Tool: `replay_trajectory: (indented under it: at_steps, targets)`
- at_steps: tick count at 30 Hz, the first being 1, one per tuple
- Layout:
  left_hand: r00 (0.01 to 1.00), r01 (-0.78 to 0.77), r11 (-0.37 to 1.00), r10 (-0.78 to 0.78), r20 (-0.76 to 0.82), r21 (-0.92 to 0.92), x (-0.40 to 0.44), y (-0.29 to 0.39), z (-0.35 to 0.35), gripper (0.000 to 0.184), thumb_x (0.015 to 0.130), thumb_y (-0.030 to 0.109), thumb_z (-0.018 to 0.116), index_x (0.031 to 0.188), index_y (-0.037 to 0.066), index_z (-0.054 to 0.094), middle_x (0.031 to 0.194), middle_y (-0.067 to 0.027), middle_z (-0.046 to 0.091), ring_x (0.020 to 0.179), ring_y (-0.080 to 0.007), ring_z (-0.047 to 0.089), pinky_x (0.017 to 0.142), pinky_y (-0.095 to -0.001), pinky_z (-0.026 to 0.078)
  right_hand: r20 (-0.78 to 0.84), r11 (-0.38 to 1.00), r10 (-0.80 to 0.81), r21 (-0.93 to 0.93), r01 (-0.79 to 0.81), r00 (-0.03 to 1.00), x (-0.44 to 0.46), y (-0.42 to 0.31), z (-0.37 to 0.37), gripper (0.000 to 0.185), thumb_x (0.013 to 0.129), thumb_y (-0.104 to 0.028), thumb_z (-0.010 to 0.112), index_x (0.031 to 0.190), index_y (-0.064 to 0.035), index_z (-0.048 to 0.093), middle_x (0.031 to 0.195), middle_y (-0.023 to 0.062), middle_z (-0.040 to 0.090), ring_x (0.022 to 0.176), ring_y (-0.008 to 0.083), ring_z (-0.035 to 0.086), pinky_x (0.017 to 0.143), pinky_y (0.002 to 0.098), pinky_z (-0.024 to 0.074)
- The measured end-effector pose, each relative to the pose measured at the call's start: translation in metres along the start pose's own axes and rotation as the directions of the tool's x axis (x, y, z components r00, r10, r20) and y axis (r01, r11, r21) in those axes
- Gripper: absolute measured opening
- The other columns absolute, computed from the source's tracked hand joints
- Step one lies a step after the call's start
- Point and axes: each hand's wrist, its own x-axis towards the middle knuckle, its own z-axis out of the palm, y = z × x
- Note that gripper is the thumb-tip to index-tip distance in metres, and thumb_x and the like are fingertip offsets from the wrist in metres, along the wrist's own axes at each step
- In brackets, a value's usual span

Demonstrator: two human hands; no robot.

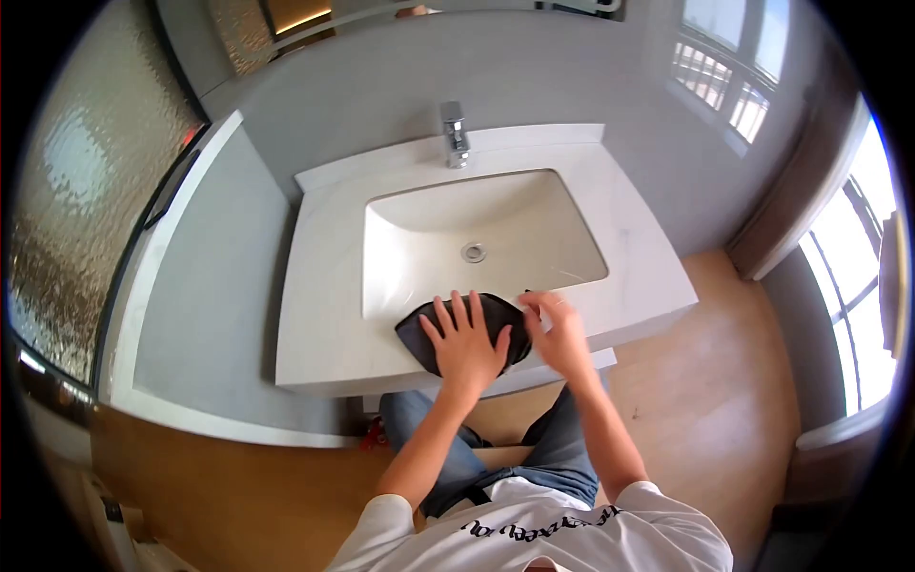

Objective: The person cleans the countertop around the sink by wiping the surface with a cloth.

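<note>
The black pouch (pixel 496 312) lies by the front edge of the countertop (pixel 319 315), left of that edge's middle, right in front of the person standing here. Its long axis runs from side to side, roughly along the front edge. One pointed corner aims at the countertop's left side; the other end points to the right, where it meets the right hand (pixel 560 331). The pouch's upper edge bows outward, away from the person, and covers a stretch of the front rim of the white basin (pixel 419 214).

The left hand (pixel 466 343) lies palm down across the middle of the pouch, its fingers fanned and pointing at the basin, thumb held out toward the right. The right hand has its thumb and fingers drawn together, pinching at the pouch's right end; a small dark bit shows at the fingertips, too small for me to say whether it is a tab or the edge itself.

Behind the basin, near the middle of the countertop's back edge, stands a chrome faucet (pixel 455 138), and a round drain (pixel 474 253) sits in the basin floor. Dark lettering (pixel 527 533) curves across the person's white shirt (pixel 648 543), upside down from here, and I can't read it with certainty.
</note>
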Motion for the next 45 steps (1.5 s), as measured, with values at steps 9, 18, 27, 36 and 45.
replay_trajectory:
  at_steps: [9, 18, 27, 36, 45]
  targets:
    - [0.981, -0.149, 0.784, 0.195, 0.010, -0.602, 0.014, 0.031, 0.005, 0.072, 0.088, 0.023, 0.061, 0.148, 0.002, 0.028, 0.148, -0.0244, 0.035, 0.138, -0.0474, 0.029, 0.112, -0.0619, 0.019, 0.023, 0.966, 0.025, -0.256, -0.019, 0.999, -0.031, 0.024, -0.002, 0.040, 0.096, -0.029, 0.050, 0.125, -0.0024, 0.058, 0.139, 0.0143, 0.052, 0.137, 0.0331, 0.038, 0.113, 0.0484, 0.0255]
    - [0.975, -0.141, 0.701, 0.221, 0.024, -0.699, 0.022, 0.028, -0.011, 0.071, 0.091, 0.026, 0.062, 0.147, 0.001, 0.027, 0.144, -0.0234, 0.040, 0.136, -0.0475, 0.032, 0.112, -0.0562, 0.026, -0.120, 0.553, -0.071, -0.831, -0.061, 0.990, -0.032, 0.075, -0.047, 0.036, 0.088, -0.026, 0.064, 0.122, -0.0145, 0.063, 0.141, 0.0018, 0.051, 0.141, 0.0249, 0.033, 0.111, 0.0632, 0.0178]
    - [0.956, -0.285, 0.943, 0.267, -0.117, -0.172, 0.015, 0.040, 0.012, 0.059, 0.088, 0.042, 0.061, 0.131, 0.004, 0.051, 0.125, -0.0128, 0.054, 0.120, -0.0323, 0.049, 0.106, -0.0595, 0.032, -0.243, 0.575, 0.304, -0.724, -0.380, 0.921, -0.002, 0.083, -0.112, 0.051, 0.092, -0.039, 0.058, 0.132, -0.0081, 0.055, 0.146, 0.0200, 0.042, 0.141, 0.0407, 0.028, 0.115, 0.0564, 0.0162]
    - [0.958, -0.285, 0.948, 0.276, -0.078, -0.139, 0.016, 0.041, 0.006, 0.059, 0.087, 0.038, 0.062, 0.134, 0.005, 0.049, 0.128, -0.0141, 0.052, 0.123, -0.0336, 0.046, 0.108, -0.0588, 0.030, -0.298, 0.430, 0.310, -0.803, -0.413, 0.903, 0.056, 0.109, -0.060, 0.100, 0.083, -0.065, 0.055, 0.142, 0.0117, 0.031, 0.148, 0.0363, 0.027, 0.141, 0.0479, 0.021, 0.114, 0.0577, 0.0162]
    - [0.962, -0.273, 0.954, 0.273, -0.024, -0.121, 0.016, 0.043, 0.000, 0.059, 0.086, 0.038, 0.060, 0.134, 0.006, 0.050, 0.128, -0.0147, 0.053, 0.123, -0.0340, 0.047, 0.107, -0.0590, 0.030, -0.208, 0.442, 0.372, -0.817, -0.370, 0.904, 0.204, 0.172, -0.044, 0.105, 0.076, -0.063, 0.063, 0.148, 0.0042, 0.027, 0.154, 0.0280, 0.023, 0.145, 0.0422, 0.016, 0.114, 0.0582, 0.0133]
